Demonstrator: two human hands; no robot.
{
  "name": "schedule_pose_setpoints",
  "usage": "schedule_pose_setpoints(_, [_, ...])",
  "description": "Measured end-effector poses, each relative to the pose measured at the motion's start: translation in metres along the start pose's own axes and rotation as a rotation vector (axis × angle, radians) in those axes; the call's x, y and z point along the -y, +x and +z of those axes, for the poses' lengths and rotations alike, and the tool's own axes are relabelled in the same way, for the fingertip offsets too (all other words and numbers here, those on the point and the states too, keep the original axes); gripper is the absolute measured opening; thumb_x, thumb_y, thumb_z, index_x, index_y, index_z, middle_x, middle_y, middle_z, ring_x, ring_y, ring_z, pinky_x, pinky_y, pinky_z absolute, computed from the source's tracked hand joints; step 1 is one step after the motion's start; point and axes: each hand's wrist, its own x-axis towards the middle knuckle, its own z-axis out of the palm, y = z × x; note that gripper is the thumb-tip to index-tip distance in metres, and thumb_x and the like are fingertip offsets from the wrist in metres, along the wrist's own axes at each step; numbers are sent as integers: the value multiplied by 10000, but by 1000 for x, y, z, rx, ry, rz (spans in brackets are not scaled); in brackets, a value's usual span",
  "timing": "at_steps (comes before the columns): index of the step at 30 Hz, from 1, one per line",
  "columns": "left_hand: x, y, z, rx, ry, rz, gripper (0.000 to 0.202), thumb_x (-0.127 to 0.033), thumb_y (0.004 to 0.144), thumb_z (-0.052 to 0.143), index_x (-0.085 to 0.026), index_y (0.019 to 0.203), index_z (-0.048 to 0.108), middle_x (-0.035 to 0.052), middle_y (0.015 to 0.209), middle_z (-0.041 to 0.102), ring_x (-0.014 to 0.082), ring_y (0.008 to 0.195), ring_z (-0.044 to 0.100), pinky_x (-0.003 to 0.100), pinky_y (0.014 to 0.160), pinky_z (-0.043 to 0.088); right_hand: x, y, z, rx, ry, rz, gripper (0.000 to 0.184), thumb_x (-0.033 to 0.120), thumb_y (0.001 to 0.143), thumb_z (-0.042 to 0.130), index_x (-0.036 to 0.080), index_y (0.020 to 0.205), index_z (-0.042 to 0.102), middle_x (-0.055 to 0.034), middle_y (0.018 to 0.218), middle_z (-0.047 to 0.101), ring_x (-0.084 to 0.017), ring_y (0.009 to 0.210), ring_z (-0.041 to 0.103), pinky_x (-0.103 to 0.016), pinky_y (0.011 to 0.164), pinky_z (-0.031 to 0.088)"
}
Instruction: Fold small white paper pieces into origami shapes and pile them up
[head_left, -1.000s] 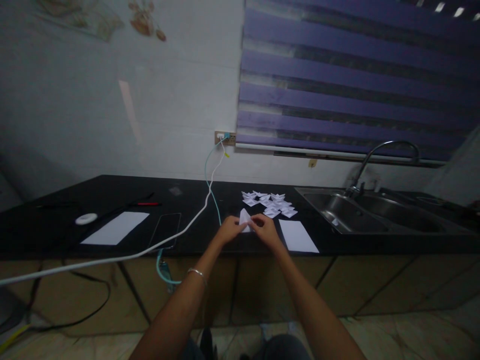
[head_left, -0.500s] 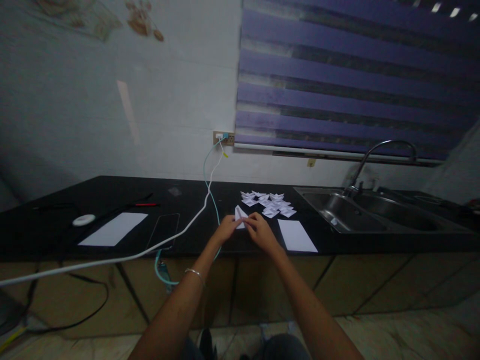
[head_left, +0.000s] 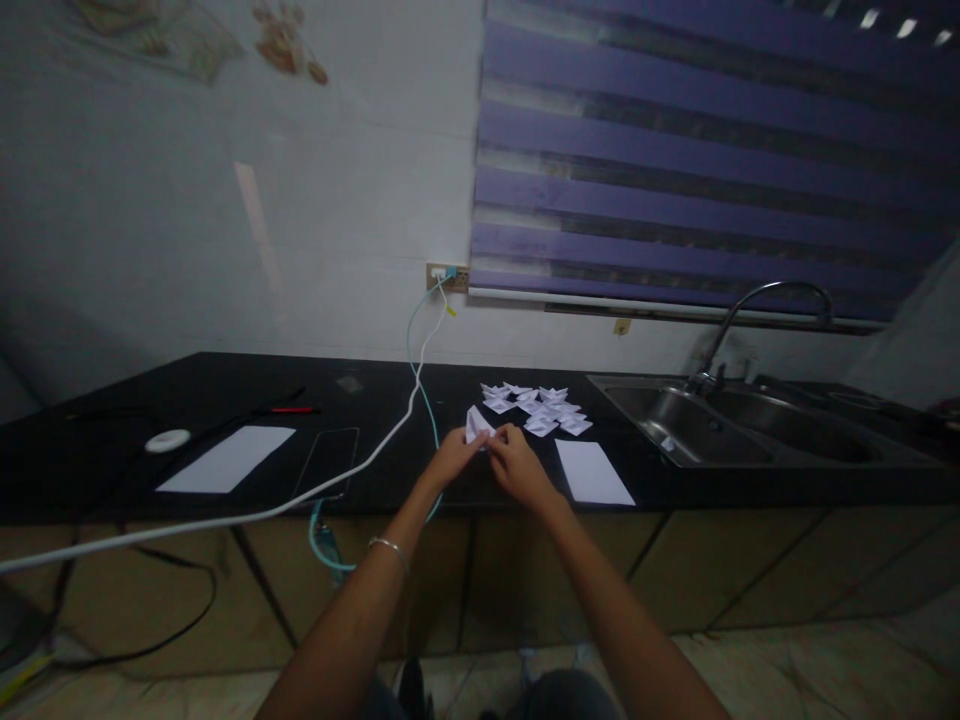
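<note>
Over the near part of the black counter, a partly folded piece of white paper (head_left: 478, 423) is pinched between my two hands. My left hand (head_left: 456, 455) grips its left and lower side, the thumb pressed on it. My right hand (head_left: 517, 463) closes on its lower right corner, with the fingertips bunched together. Part of the paper is hidden behind the fingers. Just beyond, several folded white paper boats (head_left: 551, 408) sit in a cluster. A stack or sheet of flat white paper (head_left: 595, 472) lies to the right of my right hand.
A white cable (head_left: 382, 450) and a teal cable (head_left: 429, 405) run from the wall socket (head_left: 448, 277) across the counter (head_left: 405, 480). Leftward lie a phone (head_left: 327, 462), another white sheet (head_left: 229, 460), a red pen (head_left: 292, 409) and a white round object (head_left: 168, 440). A steel sink (head_left: 675, 440) is at right.
The paper has turned and tilted between my hands, its lower part now drawn up. My right fingers have curled in tighter at its corner. Everything else stays put.
</note>
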Motion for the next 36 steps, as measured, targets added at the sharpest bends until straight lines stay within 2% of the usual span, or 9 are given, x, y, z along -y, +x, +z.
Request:
schedule_pose_setpoints(5, [5,2,-4,-88,110,63,533,-564,791,465,-71,880,647,76,787,658,183,729,570,262,655,422,9,0,-5,69,31,-52,576,151,808,546,277,1349,391,-90,1055,488,-232,955,452,-392,845,407])
schedule_pose_setpoints(8, [4,3,-6,-130,125,81,531,-574,798,440,-81,827,636,63,735,638,171,688,555,255,630,412,9,0,-6,63,121,-24,541,220,823,556,277,1338,403,-79,1068,488,-216,951,468,-374,839,413])
schedule_pose_setpoints(13, [0,2,-4,-195,95,66,525,-604,793,427,-114,716,598,47,668,607,159,645,531,242,596,390,-14,2,1,-189,409,280,360,351,865,494,209,1195,514,-65,998,537,-183,876,520,-314,763,437])
schedule_pose_setpoints(15, [-1,2,-3,-163,92,56,524,-610,795,422,-119,725,590,44,675,602,153,632,517,237,581,381,-25,3,4,-166,579,437,351,422,864,469,197,1124,541,-44,900,573,-168,783,541,-271,653,443])
schedule_pose_setpoints(17, [-2,0,-1,-112,115,76,513,-600,805,415,-122,725,582,32,672,586,142,618,496,233,577,373,-31,3,5,-55,706,491,348,466,834,501,175,1002,593,-23,791,584,-149,681,537,-235,563,413])
schedule_pose_setpoints(20, [-4,-3,0,-8,179,125,500,-580,821,404,-125,702,575,12,657,554,131,617,471,230,584,364,-31,1,5,55,760,460,345,490,781,572,151,814,631,2,683,572,-123,597,499,-214,522,368])
schedule_pose_setpoints(26, [-13,-12,3,117,187,116,504,-573,817,419,-108,757,605,24,695,577,137,634,487,228,578,376,-27,-2,3,42,723,431,369,501,747,604,138,677,613,33,581,515,-93,520,421,-201,475,297])
schedule_pose_setpoints(31, [-12,-11,2,68,63,58,461,-538,777,523,-99,874,623,58,794,639,150,679,546,231,595,414,-26,-2,1,101,754,379,330,465,744,622,142,675,624,22,591,543,-104,531,452,-208,495,329])
schedule_pose_setpoints(36, [-5,-7,0,44,21,0,492,-565,729,563,-87,828,630,57,718,639,149,614,551,228,540,404,-25,-2,-1,121,752,366,297,439,749,623,144,743,657,-3,670,608,-135,602,517,-230,556,395])
